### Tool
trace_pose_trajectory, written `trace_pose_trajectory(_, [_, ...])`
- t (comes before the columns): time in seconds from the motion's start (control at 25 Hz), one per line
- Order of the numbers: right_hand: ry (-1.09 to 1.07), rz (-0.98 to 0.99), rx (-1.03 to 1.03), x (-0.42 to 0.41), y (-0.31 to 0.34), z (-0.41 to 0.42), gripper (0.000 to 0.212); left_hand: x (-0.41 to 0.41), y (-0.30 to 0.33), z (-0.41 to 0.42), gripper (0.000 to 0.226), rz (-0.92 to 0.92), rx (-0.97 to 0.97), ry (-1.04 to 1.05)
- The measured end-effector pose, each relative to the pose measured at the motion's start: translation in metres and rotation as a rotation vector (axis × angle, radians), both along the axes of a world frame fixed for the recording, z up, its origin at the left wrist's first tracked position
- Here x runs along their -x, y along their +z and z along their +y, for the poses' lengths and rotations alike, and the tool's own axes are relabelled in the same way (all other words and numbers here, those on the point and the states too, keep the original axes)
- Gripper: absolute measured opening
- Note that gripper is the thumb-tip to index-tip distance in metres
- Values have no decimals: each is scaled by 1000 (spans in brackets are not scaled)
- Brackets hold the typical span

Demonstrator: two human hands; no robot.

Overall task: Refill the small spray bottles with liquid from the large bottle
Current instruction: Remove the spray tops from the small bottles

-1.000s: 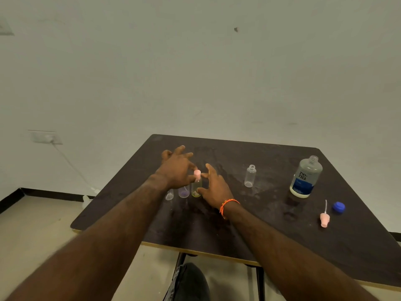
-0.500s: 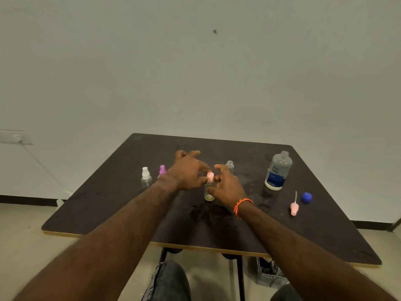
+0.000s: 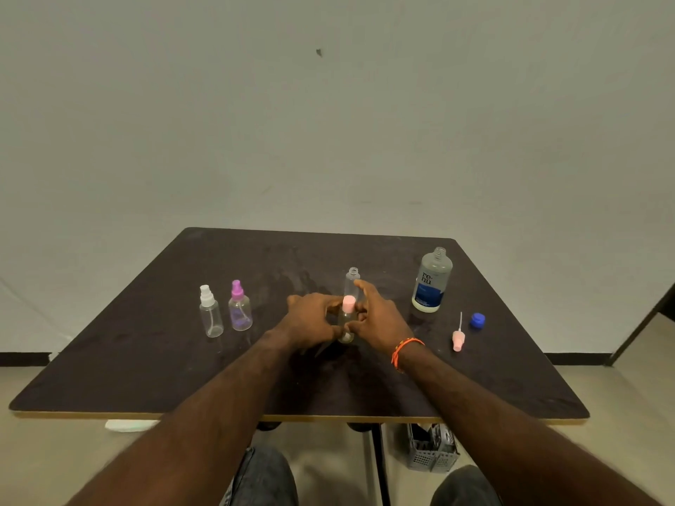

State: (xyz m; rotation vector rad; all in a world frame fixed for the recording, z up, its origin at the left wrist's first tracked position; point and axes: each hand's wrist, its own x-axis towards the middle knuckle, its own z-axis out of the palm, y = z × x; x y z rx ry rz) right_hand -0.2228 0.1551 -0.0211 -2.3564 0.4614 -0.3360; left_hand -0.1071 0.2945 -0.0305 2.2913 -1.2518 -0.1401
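So both hands are wrapped around a little clear spray bottle with a pink cap (image 3: 347,315) standing upright near the middle of the table (image 3: 146,359); the left hand (image 3: 310,325) has its fingers curled around the bottle's left side and the right hand (image 3: 378,319) pinches the lower body with thumb and curled fingers, index finger sticking up past the cap. The bottle looks see-through with a slightly yellowish tint at the bottom, hard to say how full. Right behind it there's another small clear bottle with no top on (image 3: 352,281), partly hidden by the right index finger. Off to the left stand two more minis just beside each other: one with a white sprayer (image 3: 210,312) and one with a purple sprayer (image 3: 240,306). On the right is the large bottle (image 3: 432,281), uncapped, blue label reading "re-nu", clear liquid inside. Its blue cap (image 3: 477,320) sits in front of it, and a loose pink sprayer head with its dip tube (image 3: 458,336) lies near that. The tabletop is dark brown and scuffed with a pale edge; plain whitish wall behind, beige floor, a grey plastic crate (image 3: 433,451) underneath. Orange thread band (image 3: 405,350) on the right wrist.
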Motion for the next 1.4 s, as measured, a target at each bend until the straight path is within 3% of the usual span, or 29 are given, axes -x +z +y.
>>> trace_pose_trajectory(0.16, [57,39,-80,-1,1,-7,95,-4,-10,-2,46,62,66,56])
trace_pose_trajectory(0.44, [10,-50,186,-5,15,-11,36,0,-26,-3,36,114,186,98])
trace_pose_trajectory(0.76, [97,93,335,-20,33,-8,13,-2,-28,-7,39,84,159,98])
trace_pose_trajectory(0.88, [169,136,400,-21,37,-9,11,-2,-26,-6,38,62,146,100])
trace_pose_trajectory(1.2, [405,229,523,-17,52,-17,30,-3,-23,-8,32,97,95,119])
trace_pose_trajectory(1.4, [195,178,568,-16,52,-12,37,0,-23,-7,33,82,81,121])
